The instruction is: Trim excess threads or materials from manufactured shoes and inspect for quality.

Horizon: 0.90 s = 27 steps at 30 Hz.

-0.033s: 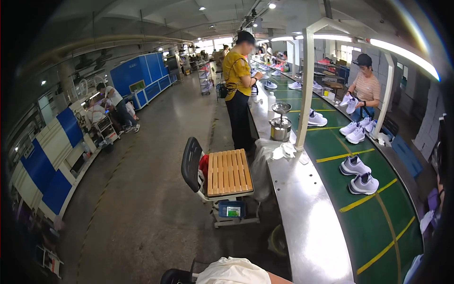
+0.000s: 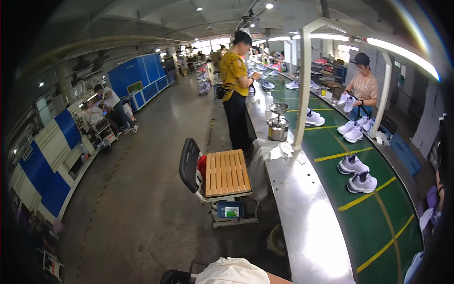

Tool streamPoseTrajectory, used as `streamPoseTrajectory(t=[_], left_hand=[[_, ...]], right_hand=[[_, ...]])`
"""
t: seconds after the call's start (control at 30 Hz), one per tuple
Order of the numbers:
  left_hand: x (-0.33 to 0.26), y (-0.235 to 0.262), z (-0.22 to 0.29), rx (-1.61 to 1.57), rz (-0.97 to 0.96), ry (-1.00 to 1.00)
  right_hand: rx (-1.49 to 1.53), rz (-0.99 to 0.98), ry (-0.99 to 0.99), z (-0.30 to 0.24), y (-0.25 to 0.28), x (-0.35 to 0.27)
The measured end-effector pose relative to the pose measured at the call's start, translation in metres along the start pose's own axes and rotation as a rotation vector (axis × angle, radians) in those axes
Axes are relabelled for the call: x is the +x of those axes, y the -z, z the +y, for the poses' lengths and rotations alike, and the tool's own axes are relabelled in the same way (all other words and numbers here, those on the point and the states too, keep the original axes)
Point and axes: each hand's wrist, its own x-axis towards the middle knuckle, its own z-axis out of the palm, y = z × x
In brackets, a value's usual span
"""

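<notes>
Neither of my hands shows; only a sliver of bare arm and cream cloth appear at the lower edge. Beside the arm runs a shiny metal ledge, and along it lies a green conveyor belt with yellow cross stripes. A pair of pale lavender sneakers, one sneaker behind the other sneaker, sits on the belt. Farther up are more pale sneakers. On the ledge stand a metal canister with a dish on top, a white bottle and crumpled white paper.
A wooden-slatted chair with a black backrest stands left of the ledge. One person in yellow works by the belt; another in stripes holds sneakers across it. A white post rises at the ledge. Blue machines line the left.
The scene has shifted very slightly left in the picture. Apart from that, the sneakers, chair and people look almost the same.
</notes>
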Motion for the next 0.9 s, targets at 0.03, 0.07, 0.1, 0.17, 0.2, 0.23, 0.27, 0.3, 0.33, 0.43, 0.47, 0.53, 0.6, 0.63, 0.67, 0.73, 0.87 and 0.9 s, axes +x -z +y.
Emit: streamPoseTrajectory(t=[0.03,0.07,0.1,0.17,0.2,0.23,0.27,0.3,0.33,0.43,0.47,0.53,0.6,0.63,0.67,0.73,0.87,0.9], left_hand=[[-0.002,-0.001,-0.001,-0.008,0.035,0.028],[-0.003,-0.002,-0.001,-0.018,0.025,0.018],[-0.005,-0.003,-0.001,-0.010,0.020,0.039],[-0.009,-0.002,-0.001,-0.004,0.010,0.061],[-0.009,-0.002,-0.001,-0.035,0.022,0.078],[-0.008,-0.002,-0.003,-0.079,0.031,0.087],[-0.008,-0.002,-0.004,-0.101,0.015,0.074],[-0.009,-0.003,-0.005,-0.074,0.023,0.049],[-0.011,-0.008,-0.005,-0.060,0.024,0.021],[-0.007,-0.003,-0.018,-0.082,-0.360,0.045],[-0.001,-0.003,-0.017,0.001,0.037,-0.064],[0.006,0.010,-0.032,0.047,0.020,-0.118],[0.013,0.024,-0.046,-0.062,-0.038,-0.077],[0.016,0.033,-0.049,-0.041,-0.166,-0.046],[0.021,0.043,-0.048,-0.037,-0.255,-0.002],[0.033,0.056,-0.038,0.004,-0.419,0.155],[0.068,0.081,0.009,0.071,-0.594,0.102],[0.069,0.076,0.016,0.052,-0.602,0.092]], right_hand=[[0.001,0.015,-0.006,-0.002,0.000,-0.002],[0.008,0.003,-0.013,-0.003,-0.001,-0.003],[0.016,-0.008,-0.019,-0.006,-0.002,-0.005],[0.026,-0.031,-0.065,-0.024,-0.002,-0.011],[0.031,-0.021,-0.073,-0.020,0.002,-0.013],[0.054,-0.048,-0.129,-0.014,0.007,-0.011],[0.078,-0.072,-0.187,-0.011,0.013,-0.013],[0.135,-0.099,-0.229,-0.009,0.025,-0.018],[0.136,-0.056,-0.255,-0.020,0.032,-0.027],[0.218,0.161,-0.060,-0.032,0.061,-0.052],[0.211,0.203,-0.046,-0.021,0.069,-0.051],[0.328,0.440,-0.033,0.024,0.086,-0.059],[0.330,0.469,-0.205,-0.008,0.089,-0.069],[0.398,0.474,-0.224,-0.013,0.090,-0.072],[0.325,0.488,-0.220,-0.008,0.093,-0.076],[-0.142,0.573,-0.108,0.020,0.095,-0.084],[-0.514,0.498,-0.243,0.046,0.104,-0.117],[-0.524,0.511,-0.259,0.046,0.105,-0.123]])
